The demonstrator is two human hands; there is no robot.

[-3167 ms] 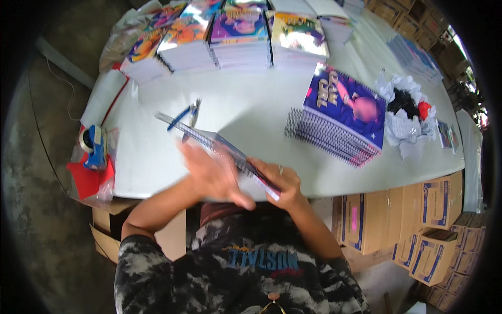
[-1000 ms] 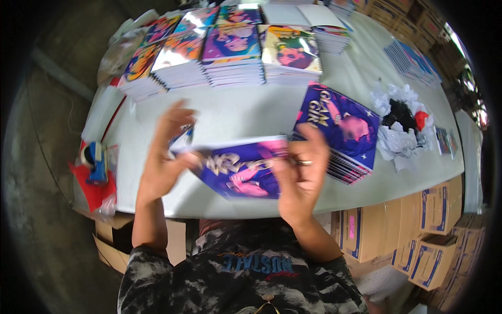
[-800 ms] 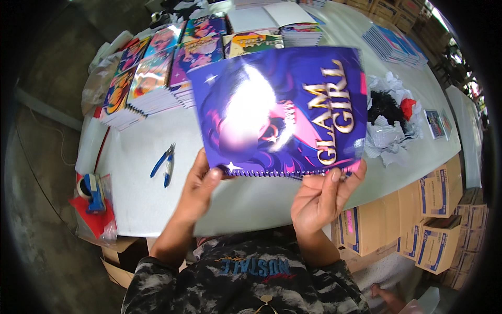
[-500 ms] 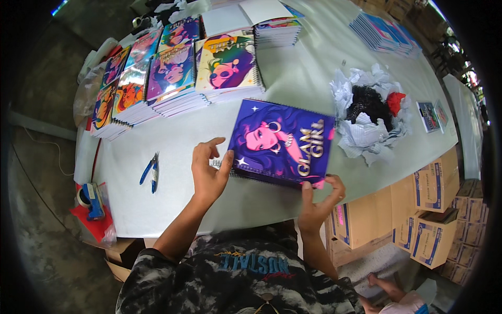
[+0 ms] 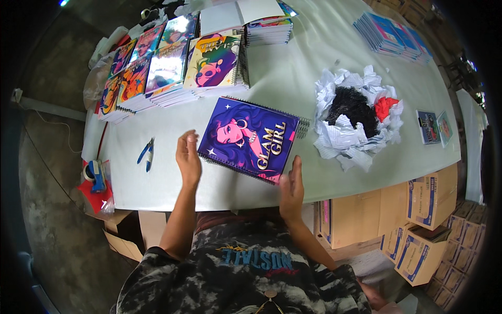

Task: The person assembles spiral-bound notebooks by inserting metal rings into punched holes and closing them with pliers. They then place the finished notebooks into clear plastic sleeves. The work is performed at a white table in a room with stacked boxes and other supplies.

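A small pile of spiral-bound notebooks (image 5: 243, 138) lies tilted on the table in front of me. Its top cover is purple, with a pink-faced woman with long hair and hoop earrings. Black wire coils run along the near edge, and more coils stick out at the far right corner. My left hand (image 5: 189, 159) stands open beside the pile's left edge, a narrow gap between. At the lower right corner my right hand (image 5: 292, 191) is open too, fingers stretched upward along the side, close to or touching it. Blue-handled cutting pliers (image 5: 147, 155) lie left of my left hand.
Stacked colourful notebooks (image 5: 172, 68) stand at the far left, an opened one (image 5: 219, 20) behind them. Crumpled white paper (image 5: 334, 144) surrounds black wire scraps (image 5: 355, 111) on the right. Thin blue booklets (image 5: 384, 36) sit far right. Cardboard boxes (image 5: 348, 217) stand below the table's right edge.
The notebook pile now lies further left and is turned slightly clockwise. My right hand has let go of the near corner and its fingers have straightened along the side; my left hand has drawn slightly away.
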